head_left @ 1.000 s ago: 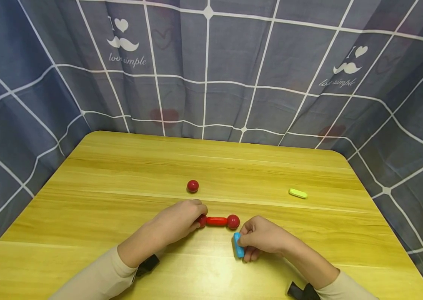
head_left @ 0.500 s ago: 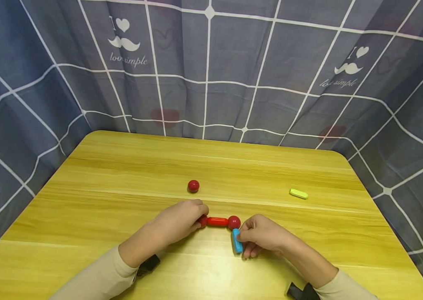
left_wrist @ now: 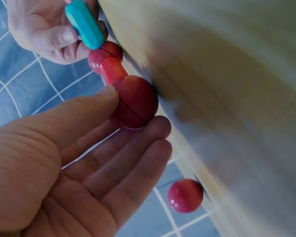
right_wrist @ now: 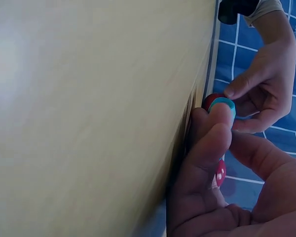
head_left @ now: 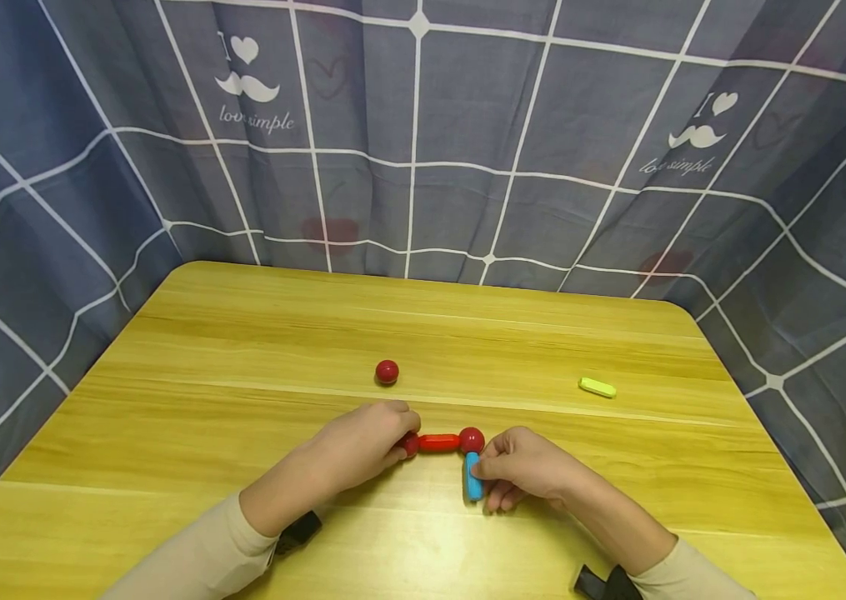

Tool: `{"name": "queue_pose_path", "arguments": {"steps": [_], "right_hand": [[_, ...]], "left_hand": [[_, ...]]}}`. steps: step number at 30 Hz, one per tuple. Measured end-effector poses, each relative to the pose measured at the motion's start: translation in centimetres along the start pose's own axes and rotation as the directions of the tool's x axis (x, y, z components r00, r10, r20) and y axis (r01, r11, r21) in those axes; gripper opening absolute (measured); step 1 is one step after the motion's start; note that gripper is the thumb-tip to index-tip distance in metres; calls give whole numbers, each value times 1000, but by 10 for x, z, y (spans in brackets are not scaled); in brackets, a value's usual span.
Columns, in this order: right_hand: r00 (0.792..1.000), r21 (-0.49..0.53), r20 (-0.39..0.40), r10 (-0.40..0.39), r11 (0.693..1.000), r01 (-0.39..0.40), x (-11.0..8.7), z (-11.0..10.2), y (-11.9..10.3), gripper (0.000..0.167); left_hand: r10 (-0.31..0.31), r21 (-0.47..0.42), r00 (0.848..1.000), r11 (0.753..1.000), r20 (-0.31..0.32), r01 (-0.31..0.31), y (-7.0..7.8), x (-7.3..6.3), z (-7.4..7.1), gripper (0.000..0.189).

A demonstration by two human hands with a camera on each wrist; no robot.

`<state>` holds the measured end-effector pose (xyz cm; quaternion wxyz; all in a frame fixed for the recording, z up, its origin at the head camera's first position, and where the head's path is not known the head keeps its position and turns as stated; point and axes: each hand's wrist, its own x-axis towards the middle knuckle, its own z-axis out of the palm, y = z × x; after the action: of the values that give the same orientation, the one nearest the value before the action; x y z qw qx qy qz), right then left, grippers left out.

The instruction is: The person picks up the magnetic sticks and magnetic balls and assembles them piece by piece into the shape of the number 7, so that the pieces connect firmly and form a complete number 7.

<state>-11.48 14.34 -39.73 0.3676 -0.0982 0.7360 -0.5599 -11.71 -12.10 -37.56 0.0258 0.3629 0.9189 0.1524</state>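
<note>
A red rod (head_left: 438, 442) lies on the wooden table (head_left: 242, 350) with a red ball at each end. My left hand (head_left: 395, 442) pinches the left ball (left_wrist: 135, 101) between thumb and fingers. The right ball (head_left: 471, 439) touches the top end of a blue rod (head_left: 473, 477), which my right hand (head_left: 486, 478) pinches from the side. In the left wrist view the blue rod (left_wrist: 84, 23) sits against the far ball (left_wrist: 104, 53). In the right wrist view only the blue rod's end (right_wrist: 223, 104) shows between my fingers.
A loose red ball (head_left: 387, 372) sits on the table just beyond my left hand. A yellow-green rod (head_left: 597, 387) lies to the right. A checked blue curtain (head_left: 423, 150) closes off the table's back and sides.
My right hand has moved the blue rod up and left, from a gap below the right ball until its end meets that ball. My left hand has stayed on the left ball.
</note>
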Motion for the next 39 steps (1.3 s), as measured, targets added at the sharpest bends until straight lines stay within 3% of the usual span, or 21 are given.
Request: {"name": "queue_pose_path", "arguments": {"steps": [25, 34, 39], "right_hand": [[1000, -87, -16, -25, 996, 23, -5, -3, 1, 21], [994, -156, -82, -73, 986, 59, -13, -15, 2, 17], [974, -299, -200, -103, 954, 40, -16, -25, 1, 16]], "left_hand": [[-6, 20, 1000, 1000, -24, 6, 0, 3, 0, 14], [7, 24, 999, 1000, -41, -6, 0, 2, 1, 14], [3, 24, 999, 1000, -40, -2, 0, 1, 2, 13]]}}
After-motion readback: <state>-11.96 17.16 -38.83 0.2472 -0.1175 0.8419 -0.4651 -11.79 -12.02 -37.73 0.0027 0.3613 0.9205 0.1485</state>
